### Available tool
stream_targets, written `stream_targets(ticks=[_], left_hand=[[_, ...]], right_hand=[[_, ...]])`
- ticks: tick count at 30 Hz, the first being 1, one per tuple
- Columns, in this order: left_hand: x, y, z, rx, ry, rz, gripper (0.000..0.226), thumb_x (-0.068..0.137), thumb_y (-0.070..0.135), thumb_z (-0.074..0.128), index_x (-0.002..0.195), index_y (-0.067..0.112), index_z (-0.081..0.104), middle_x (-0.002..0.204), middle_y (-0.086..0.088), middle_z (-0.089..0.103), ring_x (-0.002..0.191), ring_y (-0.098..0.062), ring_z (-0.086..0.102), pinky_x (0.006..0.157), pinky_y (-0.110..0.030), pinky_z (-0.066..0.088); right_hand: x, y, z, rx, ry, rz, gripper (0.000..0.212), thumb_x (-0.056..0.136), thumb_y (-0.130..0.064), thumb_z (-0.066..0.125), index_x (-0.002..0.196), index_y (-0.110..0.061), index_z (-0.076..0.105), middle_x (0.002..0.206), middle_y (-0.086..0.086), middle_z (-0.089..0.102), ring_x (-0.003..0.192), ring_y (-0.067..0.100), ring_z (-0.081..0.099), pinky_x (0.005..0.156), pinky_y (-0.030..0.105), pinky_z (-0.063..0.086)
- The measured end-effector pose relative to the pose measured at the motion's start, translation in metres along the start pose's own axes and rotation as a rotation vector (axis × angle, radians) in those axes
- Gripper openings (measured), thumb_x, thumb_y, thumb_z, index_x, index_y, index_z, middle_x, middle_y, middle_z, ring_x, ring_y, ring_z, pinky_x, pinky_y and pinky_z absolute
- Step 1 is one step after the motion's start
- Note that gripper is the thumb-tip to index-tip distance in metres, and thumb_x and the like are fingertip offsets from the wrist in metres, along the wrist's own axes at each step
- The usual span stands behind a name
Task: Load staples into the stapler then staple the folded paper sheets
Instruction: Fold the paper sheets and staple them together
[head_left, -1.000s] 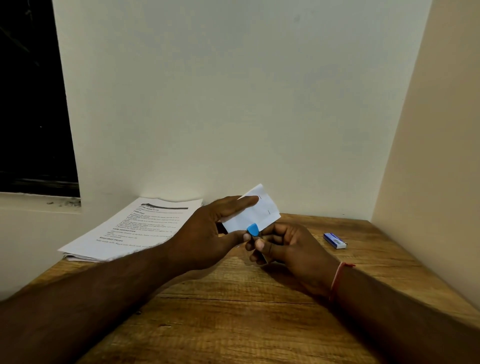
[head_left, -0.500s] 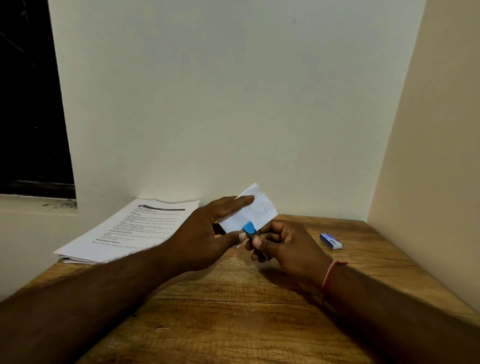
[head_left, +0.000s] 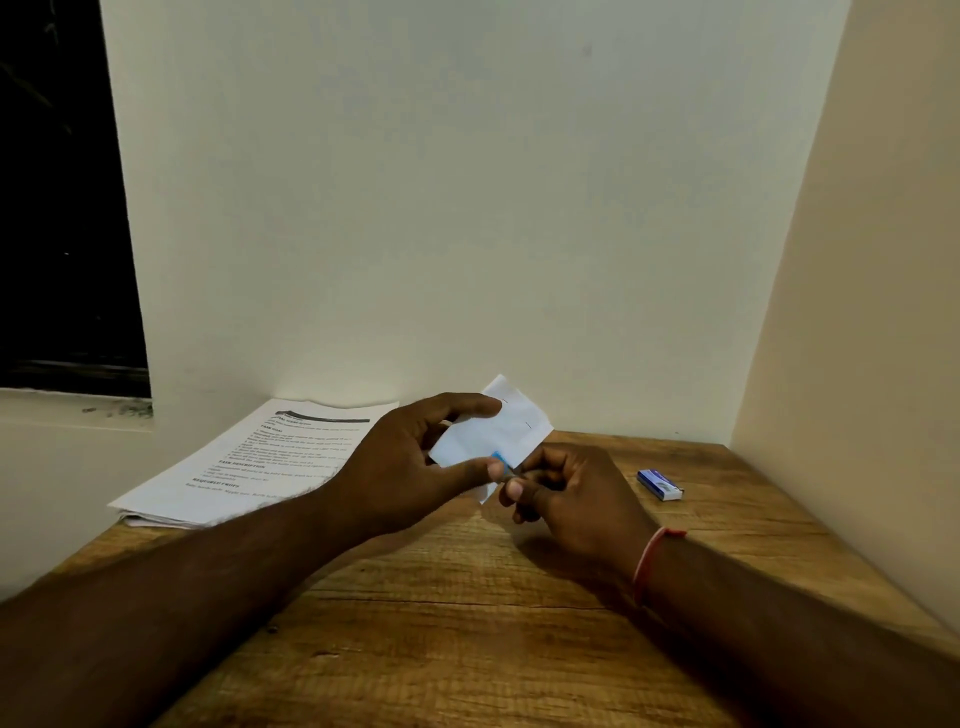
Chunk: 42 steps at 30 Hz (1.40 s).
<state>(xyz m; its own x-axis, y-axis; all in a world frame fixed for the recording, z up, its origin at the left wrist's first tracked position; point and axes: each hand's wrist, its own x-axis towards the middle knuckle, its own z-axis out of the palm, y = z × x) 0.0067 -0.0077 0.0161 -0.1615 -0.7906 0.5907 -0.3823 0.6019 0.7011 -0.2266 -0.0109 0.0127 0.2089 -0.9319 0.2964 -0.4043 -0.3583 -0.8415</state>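
My left hand (head_left: 410, 467) pinches a small folded white paper (head_left: 501, 434) between thumb and forefinger and holds it tilted above the wooden table (head_left: 467, 623). Two short staple marks show near the paper's upper right edge. My right hand (head_left: 566, 499) is closed around a small stapler (head_left: 501, 460); only its blue tip shows, pressed against the paper's lower edge beside my left thumb. The rest of the stapler is hidden in my fist. A small blue and white staple box (head_left: 660, 484) lies on the table to the right of my right hand.
A stack of printed sheets (head_left: 249, 462) lies at the table's back left corner against the wall. Walls close the table at the back and on the right. A dark window (head_left: 62, 208) is at the far left.
The paper has slid down over the stapler's blue tip, which is now partly covered by it. Both hands stay close together with little other movement.
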Motion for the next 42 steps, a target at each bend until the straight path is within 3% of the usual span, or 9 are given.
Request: stream_targets(ticks=[5,10,15,20,25,28,32,37,42], left_hand=[[-0.001,0.000,0.007,0.062,0.072,-0.012,0.055,0.080,0.030,0.101,0.126,0.047,0.077,0.123,0.019,0.079,0.104,-0.009,0.079,0.089,-0.042,0.069],[-0.001,0.006,0.014,0.126,0.113,-0.044,0.055,0.077,0.025,0.101,0.123,0.045,0.080,0.123,0.023,0.078,0.110,-0.003,0.075,0.095,-0.034,0.065],[-0.002,0.008,0.005,0.104,0.062,0.009,0.054,0.085,0.031,0.097,0.133,0.043,0.077,0.133,0.026,0.076,0.125,0.008,0.069,0.104,-0.016,0.055],[0.003,0.006,-0.003,-0.125,0.062,-0.052,0.035,0.106,0.019,0.076,0.137,0.035,0.079,0.137,0.017,0.079,0.125,0.000,0.074,0.105,-0.028,0.063],[0.002,-0.002,-0.006,-0.217,0.078,-0.084,0.038,0.104,0.010,0.077,0.135,0.032,0.080,0.132,0.015,0.082,0.121,-0.007,0.078,0.101,-0.032,0.065],[0.002,-0.002,-0.010,-0.201,0.091,-0.078,0.044,0.100,0.008,0.081,0.137,0.033,0.079,0.131,0.016,0.082,0.120,-0.003,0.078,0.097,-0.023,0.064],[0.002,0.000,-0.011,-0.152,0.086,-0.062,0.056,0.093,0.007,0.089,0.140,0.035,0.077,0.137,0.013,0.079,0.121,-0.005,0.077,0.100,-0.028,0.066],[0.001,0.003,-0.011,-0.060,0.052,-0.045,0.064,0.090,0.010,0.092,0.144,0.038,0.073,0.145,0.015,0.072,0.127,-0.003,0.074,0.105,-0.035,0.066],[0.001,0.004,-0.011,0.051,0.030,-0.015,0.067,0.091,0.014,0.092,0.146,0.044,0.068,0.146,0.018,0.071,0.131,-0.005,0.071,0.107,-0.040,0.065]], right_hand=[[-0.001,-0.001,0.003,-0.028,0.024,-0.012,0.011,0.097,-0.011,0.083,0.096,-0.022,0.083,0.087,0.003,0.085,0.075,0.015,0.080,0.075,0.029,0.066],[-0.002,0.000,0.006,-0.043,0.032,-0.003,0.011,0.098,-0.012,0.083,0.095,-0.023,0.084,0.085,-0.002,0.085,0.076,0.015,0.080,0.070,0.025,0.064],[0.001,0.004,0.000,0.061,-0.037,-0.040,0.007,0.098,-0.011,0.082,0.099,-0.018,0.082,0.091,0.005,0.085,0.080,0.015,0.081,0.079,0.032,0.065],[0.001,0.002,-0.010,0.177,-0.147,-0.052,0.014,0.098,-0.010,0.080,0.112,-0.009,0.077,0.104,0.012,0.085,0.084,0.015,0.081,0.078,0.025,0.066],[-0.002,0.005,-0.007,0.216,-0.142,0.056,0.019,0.096,-0.004,0.082,0.114,-0.009,0.080,0.104,0.018,0.082,0.082,0.014,0.077,0.073,0.026,0.063],[0.000,0.010,-0.010,0.007,-0.111,0.030,0.019,0.093,-0.013,0.089,0.107,-0.023,0.083,0.100,0.002,0.085,0.090,0.017,0.080,0.081,0.031,0.064],[0.002,0.009,-0.017,-0.399,-0.115,-0.030,0.019,0.091,-0.030,0.091,0.106,-0.036,0.082,0.103,-0.018,0.079,0.100,0.002,0.070,0.090,0.024,0.055],[0.004,0.007,-0.016,-0.504,-0.128,-0.013,0.022,0.092,-0.038,0.089,0.111,-0.041,0.080,0.109,-0.022,0.074,0.103,-0.001,0.064,0.091,0.026,0.053],[0.002,0.005,-0.017,-0.474,-0.127,-0.005,0.033,0.087,-0.044,0.091,0.117,-0.043,0.077,0.113,-0.023,0.072,0.110,0.001,0.065,0.084,0.018,0.049]])
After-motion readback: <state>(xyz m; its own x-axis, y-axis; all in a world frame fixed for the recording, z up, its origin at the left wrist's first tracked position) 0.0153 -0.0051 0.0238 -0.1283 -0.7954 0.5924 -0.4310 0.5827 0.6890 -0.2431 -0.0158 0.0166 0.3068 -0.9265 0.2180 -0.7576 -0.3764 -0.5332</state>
